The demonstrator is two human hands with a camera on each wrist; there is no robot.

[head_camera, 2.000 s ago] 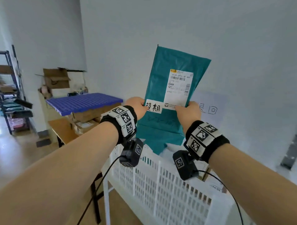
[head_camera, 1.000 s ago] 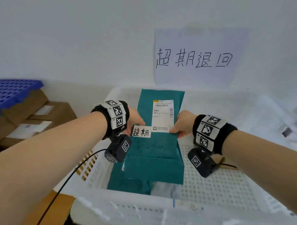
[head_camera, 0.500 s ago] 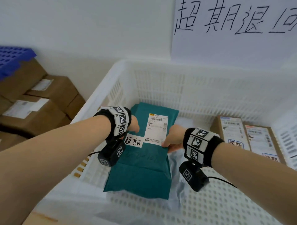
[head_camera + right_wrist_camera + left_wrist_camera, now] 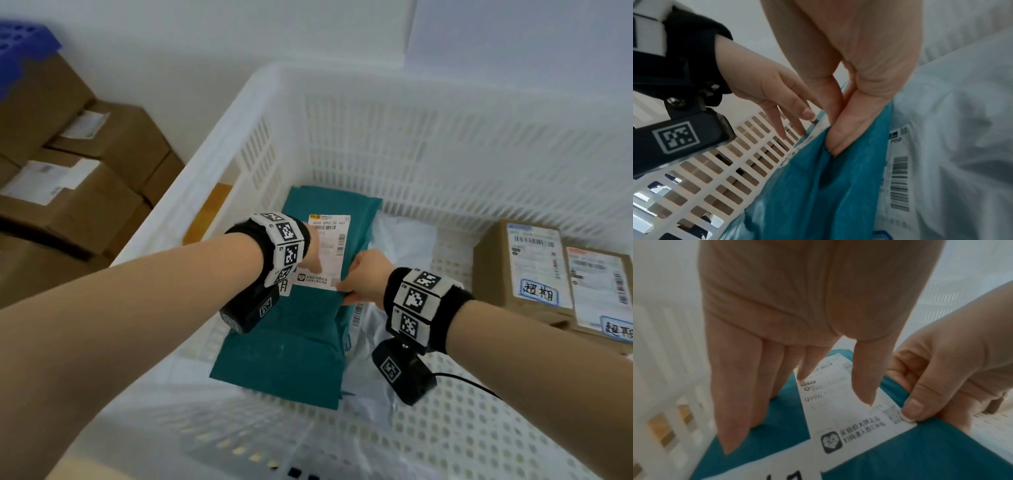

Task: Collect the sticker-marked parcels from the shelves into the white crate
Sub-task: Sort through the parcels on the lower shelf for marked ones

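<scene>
The teal parcel (image 4: 291, 335) lies flat in the left half of the white crate (image 4: 342, 78), label up. Its handwritten sticker (image 4: 284, 286) is mostly hidden by my left wristband. My left hand (image 4: 313, 260) hovers over the shipping label (image 4: 838, 410) with fingers straight, holding nothing. My right hand (image 4: 356, 284) pinches the parcel's right edge (image 4: 818, 186), thumb on the label's corner and fingers (image 4: 838, 129) curled underneath. In the left wrist view the right hand (image 4: 920, 402) shows that same pinch.
Two brown boxes (image 4: 520, 267) (image 4: 599, 294) with handwritten stickers stand at the crate's right side. A pale poly bag (image 4: 400, 246) lies under and beside the teal parcel. Outside the crate's left wall are stacked cardboard boxes (image 4: 85, 192) under a blue plastic panel (image 4: 24, 51).
The teal parcel came down from upright in front of the wall to flat on the crate's contents. My left hand has let go of it; the right still pinches it.
</scene>
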